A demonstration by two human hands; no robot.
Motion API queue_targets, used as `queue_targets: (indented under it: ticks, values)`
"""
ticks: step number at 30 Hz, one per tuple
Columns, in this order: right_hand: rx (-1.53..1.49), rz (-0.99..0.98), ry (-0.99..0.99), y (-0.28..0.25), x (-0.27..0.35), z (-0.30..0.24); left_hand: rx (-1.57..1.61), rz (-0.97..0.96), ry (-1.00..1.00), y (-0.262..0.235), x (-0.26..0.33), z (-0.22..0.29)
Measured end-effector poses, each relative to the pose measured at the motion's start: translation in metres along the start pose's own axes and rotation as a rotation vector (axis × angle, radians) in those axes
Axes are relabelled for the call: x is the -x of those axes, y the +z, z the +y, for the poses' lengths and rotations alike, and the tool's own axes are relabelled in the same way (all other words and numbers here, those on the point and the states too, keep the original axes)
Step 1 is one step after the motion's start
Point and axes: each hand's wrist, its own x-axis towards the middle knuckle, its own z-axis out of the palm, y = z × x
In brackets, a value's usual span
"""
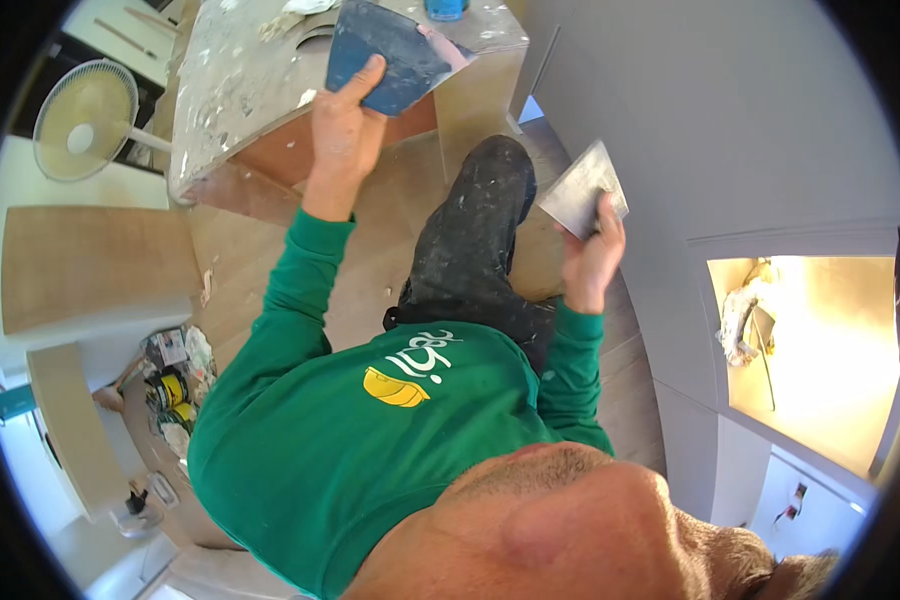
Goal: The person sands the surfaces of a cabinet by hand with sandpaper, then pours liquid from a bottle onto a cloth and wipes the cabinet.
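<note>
Left hand (346, 128) closed round blue scraper (392, 68), right hand (596, 256) gripping metal scraper (582, 192); best hold blue one level so pink paste (440, 46) won't slide off.

Reaches well forward with the bare left hand (342, 130), closed in a grip, thumb (363, 80) pressed along the near side, remaining fingers mostly hidden behind. Shows a bare left wrist (328, 198) beyond the ribbed cuff of a long green sweatshirt sleeve (305, 270), with that arm slightly bent and swung out from the green-clad torso (310, 470). Holds the bare right hand (592, 255) lower and nearer the body, curled in a grip, a little blurred. Extends the green-sleeved right forearm (573, 365) forward beside the torso.
</note>
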Motion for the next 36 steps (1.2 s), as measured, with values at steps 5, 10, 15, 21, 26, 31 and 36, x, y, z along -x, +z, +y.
queue_targets:
  ticks: [5, 10, 15, 21, 26, 31, 36]
  values:
    - [-0.149, -0.117, -0.249, 0.048, 0.008, 0.008, 0.254, -0.037, -0.057, 0.065, 0.02, -0.053]
    - [0.07, 0.042, -0.479, 0.032, -0.008, 0.009, 0.226, -0.075, -0.159, 0.104, 0.053, -0.095]
    - [0.136, 0.058, -0.67, 0.016, -0.014, -0.009, 0.271, -0.141, -0.293, 0.103, 0.049, -0.124]
    - [0.28, 0.115, -0.752, 0.003, -0.025, -0.024, 0.267, -0.173, -0.199, 0.123, 0.061, -0.121]
    - [0.298, 0.103, -0.656, -0.006, -0.026, -0.037, 0.172, -0.215, -0.164, 0.12, 0.062, -0.131]
    - [0.385, 0.091, -0.76, -0.012, -0.03, -0.051, 0.079, -0.312, -0.165, 0.12, 0.065, -0.131]
    - [0.447, 0.036, -0.738, -0.021, -0.032, -0.063, -0.195, -0.457, -0.11, 0.109, 0.063, -0.132]
